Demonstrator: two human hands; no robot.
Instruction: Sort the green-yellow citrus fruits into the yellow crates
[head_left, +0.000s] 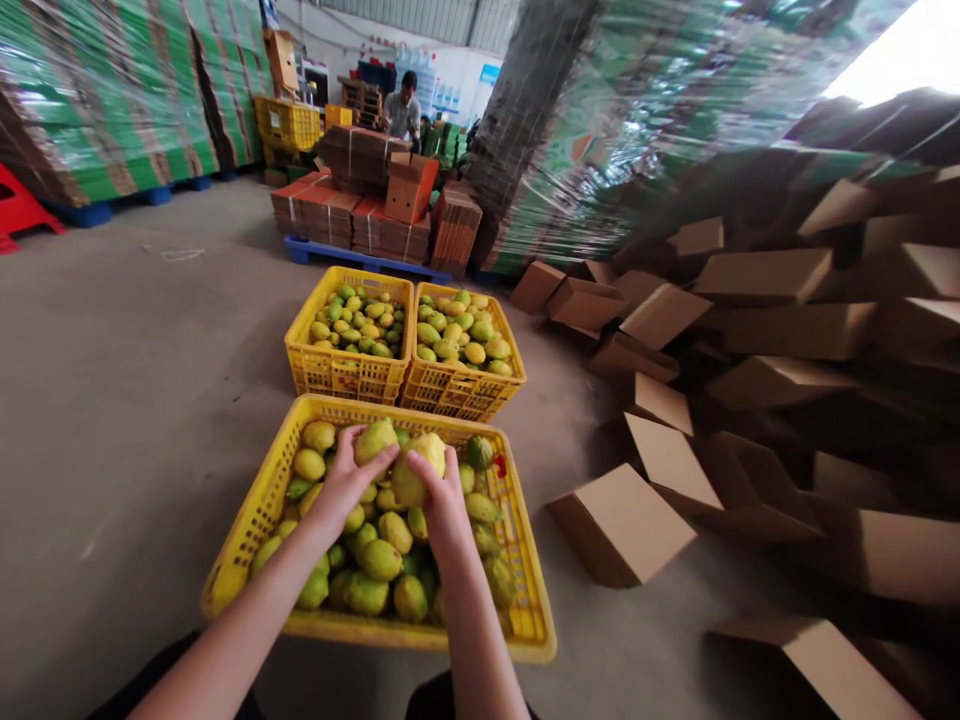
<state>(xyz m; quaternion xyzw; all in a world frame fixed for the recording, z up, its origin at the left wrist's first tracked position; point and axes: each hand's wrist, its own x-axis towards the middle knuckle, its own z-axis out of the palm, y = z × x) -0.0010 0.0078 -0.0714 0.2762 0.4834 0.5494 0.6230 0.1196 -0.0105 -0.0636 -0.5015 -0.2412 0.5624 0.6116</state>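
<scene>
A yellow plastic crate [240, 540] full of yellow-green mangoes [381, 560] sits on the floor right in front of me. My left hand [343, 482] grips one mango [375, 438] over the crate's far half. Beside it, my right hand [442, 498] holds a second, larger mango [417, 466]. The two fruits nearly touch above the pile.
Two more yellow crates [341, 375] [457, 388] of mangoes stand just beyond. Many brown cardboard boxes [619, 525] lie heaped to the right. Wrapped pallets of flat cartons [112, 100] line the left and rear; a person [403, 108] works far back. Bare concrete floor [127, 380] lies to the left.
</scene>
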